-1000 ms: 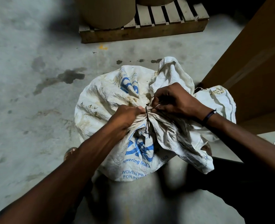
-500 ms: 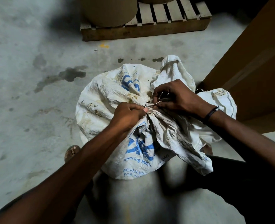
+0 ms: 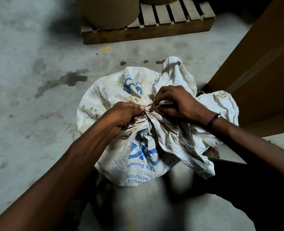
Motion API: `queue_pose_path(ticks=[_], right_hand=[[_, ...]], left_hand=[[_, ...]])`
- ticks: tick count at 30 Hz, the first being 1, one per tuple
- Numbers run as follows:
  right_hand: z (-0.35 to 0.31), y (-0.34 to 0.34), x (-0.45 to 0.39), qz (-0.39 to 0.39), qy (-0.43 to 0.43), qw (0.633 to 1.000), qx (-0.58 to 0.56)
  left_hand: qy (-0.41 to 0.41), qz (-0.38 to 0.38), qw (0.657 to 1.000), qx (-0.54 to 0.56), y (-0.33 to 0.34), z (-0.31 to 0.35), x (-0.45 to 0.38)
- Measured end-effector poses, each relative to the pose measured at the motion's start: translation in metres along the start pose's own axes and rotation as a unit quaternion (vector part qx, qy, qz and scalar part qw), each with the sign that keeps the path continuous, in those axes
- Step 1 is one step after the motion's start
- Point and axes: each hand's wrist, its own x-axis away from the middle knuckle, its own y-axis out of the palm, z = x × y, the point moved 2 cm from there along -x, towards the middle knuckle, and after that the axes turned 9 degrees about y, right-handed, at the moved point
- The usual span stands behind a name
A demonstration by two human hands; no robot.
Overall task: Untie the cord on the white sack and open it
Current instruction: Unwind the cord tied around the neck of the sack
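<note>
A white woven sack (image 3: 104, 97) with blue print stands on the concrete floor, its neck gathered at the middle. A thin cord (image 3: 148, 118) is wound round that neck, one end hanging down the front. My left hand (image 3: 123, 114) pinches the cord at the left of the knot. My right hand (image 3: 176, 102) pinches a strand of the cord on the right side, fingers curled over the bunched cloth. The loose mouth of the sack (image 3: 176, 70) flops up behind my right hand. The knot itself is mostly hidden by my fingers.
A wooden pallet (image 3: 148, 30) with a large brown drum (image 3: 109, 12) lies at the back. A tall brown box (image 3: 263, 72) stands close on the right. Dark stains (image 3: 67, 80) mark the floor at the left.
Both hands have stayed at the sack's neck. The right hand's fingers have shifted a little and now pull a strand sideways; the cord end hangs lower at the front.
</note>
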Motion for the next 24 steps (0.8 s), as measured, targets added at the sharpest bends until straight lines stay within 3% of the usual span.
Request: queue_pose_path(ticks=[8, 16, 24], right_hand=[[-0.007, -0.001, -0.001, -0.03, 0.018, 0.997, 0.072], [-0.007, 0.006, 0.002, -0.02, 0.018, 0.997, 0.079], [-0.007, 0.005, 0.002, -0.022, 0.021, 0.996, 0.08]], left_hand=[[0.065, -0.005, 0.995, 0.075, 0.01, -0.001, 0.004], [0.019, 0.026, 0.994, 0.1, 0.007, -0.006, -0.011], [-0.021, -0.051, 0.983, 0.175, 0.0, 0.004, -0.005]])
